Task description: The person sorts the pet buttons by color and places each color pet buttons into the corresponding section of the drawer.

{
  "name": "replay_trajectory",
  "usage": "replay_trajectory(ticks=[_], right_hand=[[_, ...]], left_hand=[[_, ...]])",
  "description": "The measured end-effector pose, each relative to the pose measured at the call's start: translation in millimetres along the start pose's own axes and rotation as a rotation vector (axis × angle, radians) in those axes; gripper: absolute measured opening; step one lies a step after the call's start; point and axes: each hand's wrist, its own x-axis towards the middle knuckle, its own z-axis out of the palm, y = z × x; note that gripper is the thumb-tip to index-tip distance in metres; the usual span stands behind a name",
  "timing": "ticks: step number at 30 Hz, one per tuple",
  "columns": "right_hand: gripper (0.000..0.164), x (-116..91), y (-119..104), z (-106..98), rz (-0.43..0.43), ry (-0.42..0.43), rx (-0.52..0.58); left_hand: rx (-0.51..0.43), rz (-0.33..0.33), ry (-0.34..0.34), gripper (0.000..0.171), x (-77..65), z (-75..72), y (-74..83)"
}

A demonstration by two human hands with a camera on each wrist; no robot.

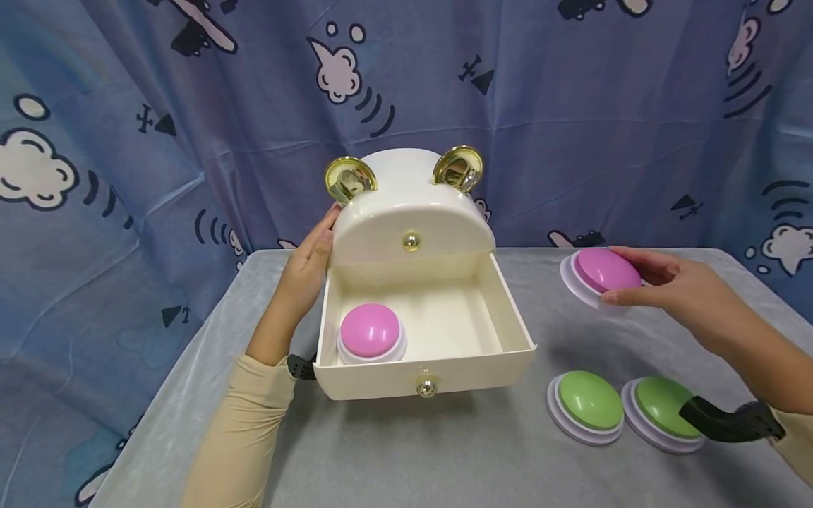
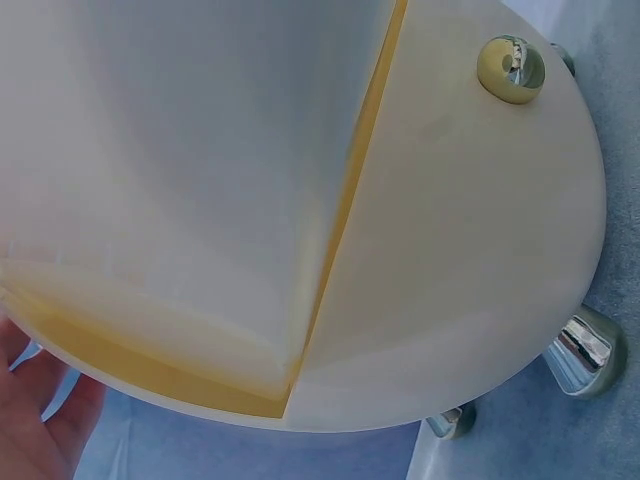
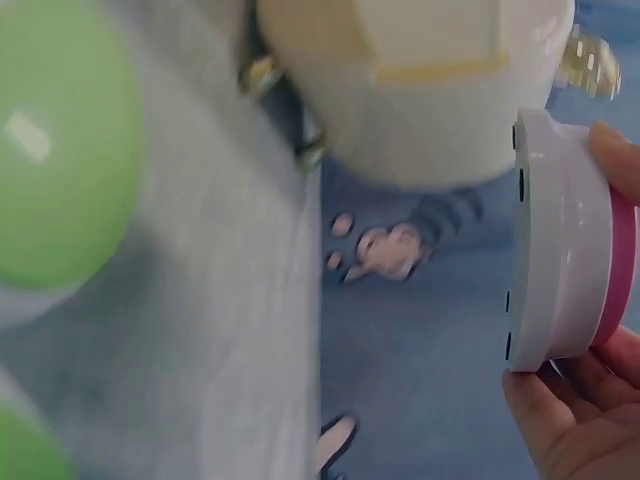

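Observation:
My right hand grips a pink push-button with a white base by its rim, held in the air right of the drawer; its base shows edge-on in the right wrist view. A white box with gold ears stands mid-table, its drawer pulled out. Another pink push-button sits in the drawer's front left corner. My left hand rests against the box's left side below the ear, fingers extended; a few of its fingers show at the box's edge in the left wrist view.
Two green push-buttons with white bases stand side by side on the grey table, right of the drawer and below my right hand. A blue patterned curtain hangs behind. A gold knob sticks out from the drawer front.

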Motion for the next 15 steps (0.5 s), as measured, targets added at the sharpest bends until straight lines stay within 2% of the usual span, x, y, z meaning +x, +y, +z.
replay_trajectory(ticks=[6, 15], right_hand=[[0.087, -5, -36, 6, -0.073, -0.06, 0.015], [0.084, -9, -78, 15, -0.129, -0.1, 0.059]], left_hand=[[0.001, -0.002, 0.0, 0.048, -0.2, -0.4, 0.1], [0.014, -0.006, 0.004, 0.048, 0.2, -0.7, -1.2]])
